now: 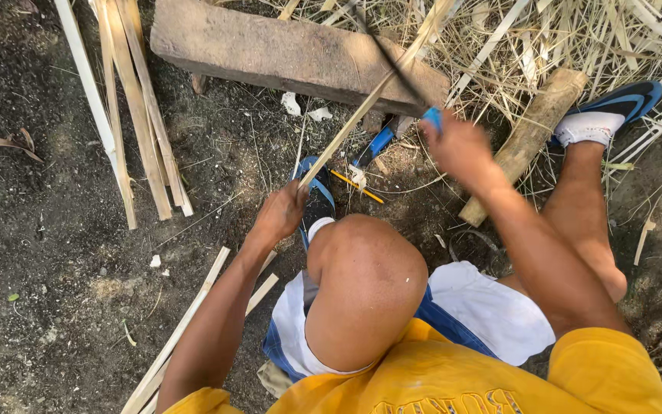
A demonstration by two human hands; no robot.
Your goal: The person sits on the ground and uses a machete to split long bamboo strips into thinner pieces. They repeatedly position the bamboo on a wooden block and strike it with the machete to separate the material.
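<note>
My left hand [280, 212] grips the near end of a long pale bamboo strip [377, 90] that slants up and away to the right. My right hand [460, 146] is raised and closed on the blue handle [432, 117] of a knife whose dark blade [392, 60] lies across the strip. The blade looks blurred. My bent knee [365, 268] is just below both hands.
A worn wooden block [285, 50] lies ahead on the dirt. Cut bamboo slats [136, 107] lie at left, more [193, 322] by my left arm. A heap of shavings [576, 38] fills the top right, beside a short log [530, 130]. Blue sandals [622, 100] are on my feet.
</note>
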